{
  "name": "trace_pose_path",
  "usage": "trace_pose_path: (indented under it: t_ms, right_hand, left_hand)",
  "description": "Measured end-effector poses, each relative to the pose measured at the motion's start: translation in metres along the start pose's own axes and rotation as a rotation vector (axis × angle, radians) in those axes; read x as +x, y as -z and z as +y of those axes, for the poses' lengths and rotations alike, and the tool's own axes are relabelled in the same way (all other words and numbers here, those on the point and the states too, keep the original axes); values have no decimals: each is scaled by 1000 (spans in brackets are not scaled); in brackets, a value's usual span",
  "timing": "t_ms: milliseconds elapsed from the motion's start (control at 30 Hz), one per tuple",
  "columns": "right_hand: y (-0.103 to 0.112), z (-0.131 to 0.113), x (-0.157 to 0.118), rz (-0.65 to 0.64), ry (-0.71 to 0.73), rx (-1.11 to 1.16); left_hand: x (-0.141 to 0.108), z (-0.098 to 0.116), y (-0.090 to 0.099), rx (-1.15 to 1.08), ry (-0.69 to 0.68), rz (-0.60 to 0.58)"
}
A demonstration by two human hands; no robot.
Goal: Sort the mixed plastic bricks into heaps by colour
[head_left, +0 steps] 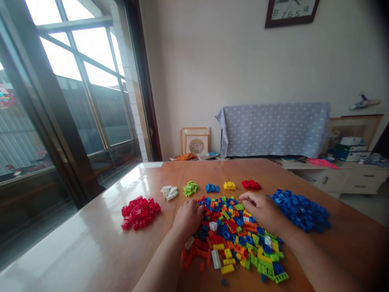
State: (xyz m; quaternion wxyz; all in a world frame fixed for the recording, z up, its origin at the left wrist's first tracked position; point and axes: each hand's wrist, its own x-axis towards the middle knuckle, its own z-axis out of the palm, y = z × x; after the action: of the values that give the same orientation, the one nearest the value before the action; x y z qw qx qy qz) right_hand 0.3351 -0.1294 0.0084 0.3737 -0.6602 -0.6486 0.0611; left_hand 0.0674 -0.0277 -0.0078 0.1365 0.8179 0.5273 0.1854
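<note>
A wide pile of mixed bricks (232, 225) in red, blue, yellow, green, orange and white lies on the wooden table. My left hand (190, 215) rests at the pile's upper left edge with its fingers curled; what they hold, if anything, is hidden. At the upper right edge, my right hand (257, 205) reaches over the bricks, its index finger stretched out and apart from the others. Small groups stand behind the pile: white bricks (169, 192), green bricks (191, 188), blue bricks (212, 187), yellow bricks (229, 185) and red bricks (251, 185).
A red brick heap (140, 212) lies on the left of the table (91, 247), and a larger blue brick heap (300, 210) on the right, beside my right forearm. Beyond the table are a cloth-covered object (273, 129) and a white cabinet (349, 178).
</note>
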Motion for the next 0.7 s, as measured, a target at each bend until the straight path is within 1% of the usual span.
trace_pose_path:
  t_ms: [100,200,333,433,500,567,700]
  right_hand:
    - [-6,2,0,-21,4,10]
    - [-9,2,0,-47,15,19]
    - [-4,-4,0,-42,16,12]
    - [2,-6,-1,-43,20,8]
    - [3,-5,-1,-56,19,7]
    - [2,-3,0,-77,23,-1]
    - [-4,-3,-1,-132,33,-12]
  left_hand:
    - [-5,7,2,4,-56,-32]
    - [-12,13,5,-46,-98,-64]
    - [-23,22,14,-112,-143,-139]
    - [-28,26,19,-110,-168,-216]
    - [-28,26,19,-98,-173,-250]
    - [-26,24,18,-106,-171,-239]
    - [-21,22,13,-114,-169,-165]
